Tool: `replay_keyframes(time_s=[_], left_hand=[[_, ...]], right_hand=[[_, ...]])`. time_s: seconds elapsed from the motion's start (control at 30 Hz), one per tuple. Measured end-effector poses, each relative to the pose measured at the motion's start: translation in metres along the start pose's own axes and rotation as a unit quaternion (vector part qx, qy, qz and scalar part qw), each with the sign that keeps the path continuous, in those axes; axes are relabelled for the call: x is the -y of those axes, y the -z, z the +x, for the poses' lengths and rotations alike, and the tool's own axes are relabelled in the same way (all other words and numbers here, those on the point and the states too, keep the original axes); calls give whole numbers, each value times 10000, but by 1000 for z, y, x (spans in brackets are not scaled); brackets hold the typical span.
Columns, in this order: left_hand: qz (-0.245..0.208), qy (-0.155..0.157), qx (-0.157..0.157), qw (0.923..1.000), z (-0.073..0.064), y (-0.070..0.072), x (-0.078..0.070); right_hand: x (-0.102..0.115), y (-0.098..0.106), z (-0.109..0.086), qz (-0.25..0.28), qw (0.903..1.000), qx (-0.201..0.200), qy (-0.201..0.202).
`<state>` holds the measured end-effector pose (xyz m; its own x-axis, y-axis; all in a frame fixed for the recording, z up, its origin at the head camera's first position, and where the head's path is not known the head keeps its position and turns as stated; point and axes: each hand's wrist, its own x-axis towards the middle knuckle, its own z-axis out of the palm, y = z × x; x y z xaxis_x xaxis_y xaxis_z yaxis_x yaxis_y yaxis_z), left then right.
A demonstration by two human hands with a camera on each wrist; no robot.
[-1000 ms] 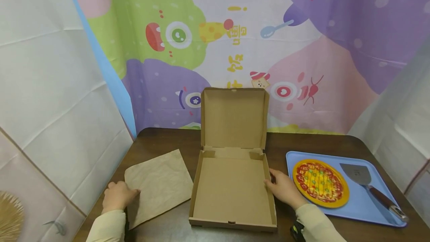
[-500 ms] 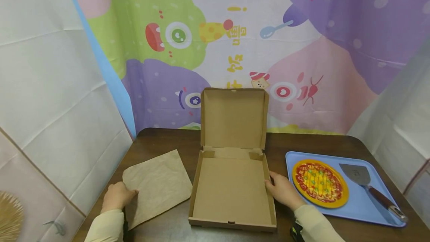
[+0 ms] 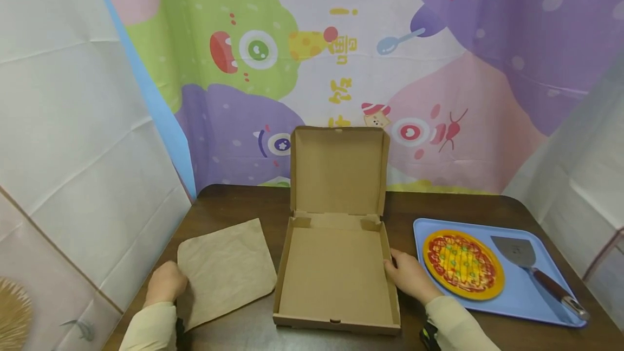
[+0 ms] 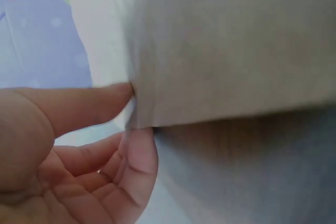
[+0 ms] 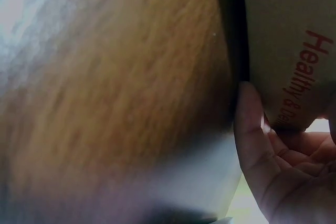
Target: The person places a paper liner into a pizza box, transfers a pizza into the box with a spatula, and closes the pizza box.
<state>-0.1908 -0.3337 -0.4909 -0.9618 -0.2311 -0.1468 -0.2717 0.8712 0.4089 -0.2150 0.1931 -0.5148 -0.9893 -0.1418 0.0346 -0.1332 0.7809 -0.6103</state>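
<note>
A sheet of brown paper (image 3: 229,272) lies on the left of the table, slightly turned. My left hand (image 3: 166,283) is at its left edge; in the left wrist view the thumb and a finger (image 4: 140,156) pinch the edge of the paper (image 4: 226,45). An open cardboard pizza box (image 3: 336,275) stands in the middle with its lid (image 3: 339,172) upright at the back. At its right side wall, my right hand (image 3: 411,275) grips the box, the thumb at the wall's top edge. Red lettering shows on the box wall (image 5: 289,35) in the right wrist view.
On the right, a blue tray (image 3: 531,305) bears a pizza (image 3: 463,264) with an orange-yellow rim and a spatula (image 3: 517,251) with a dark handle. The brown table (image 3: 234,199) ends at a cartoon-printed curtain (image 3: 341,69).
My left hand has shifted slightly left, and its thumb no longer shows over the paper in the head view. The paper's left edge has moved slightly left. My right hand stays at the box.
</note>
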Motion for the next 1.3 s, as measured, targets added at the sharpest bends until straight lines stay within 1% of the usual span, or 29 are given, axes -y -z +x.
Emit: replay_keyframes(time_s=[0.07, 0.13, 0.3, 0.43, 0.53, 0.67, 0.77, 0.93, 1.17, 1.3], left_hand=[[-69, -25, -52, 10000, 0, 1, 1], [-235, -58, -99, 9997, 0, 1, 3], [-530, -96, -132, 9985, 0, 1, 7], [-607, -90, -75, 9981, 0, 1, 9], [-683, 16, 50, 9976, 1, 2, 8], [-805, 75, 46, 9967, 1, 3, 9], [-938, 74, -25, 9956, 0, 3, 11], [-1198, 199, -84, 9926, 0, 2, 11], [-1418, 152, -209, 9896, 0, 3, 9], [-1655, 168, -397, 9853, -2, 4, 8]], right_hand=[[0, 0, 1, -14, 10000, -12, 2], [0, 0, 1, -29, 10000, -42, 13], [1, 1, 3, -86, 9999, -95, 35], [0, 1, 4, -111, 9999, -98, 24], [1, 1, 3, -86, 9999, -86, 5], [1, 0, 3, -49, 10000, -55, -62], [0, -1, 3, -36, 9999, -56, -90], [-1, -2, 2, -27, 9999, -64, -78], [0, -3, 2, -49, 9999, -53, -131], [1, -2, 1, -42, 9999, -48, -124]])
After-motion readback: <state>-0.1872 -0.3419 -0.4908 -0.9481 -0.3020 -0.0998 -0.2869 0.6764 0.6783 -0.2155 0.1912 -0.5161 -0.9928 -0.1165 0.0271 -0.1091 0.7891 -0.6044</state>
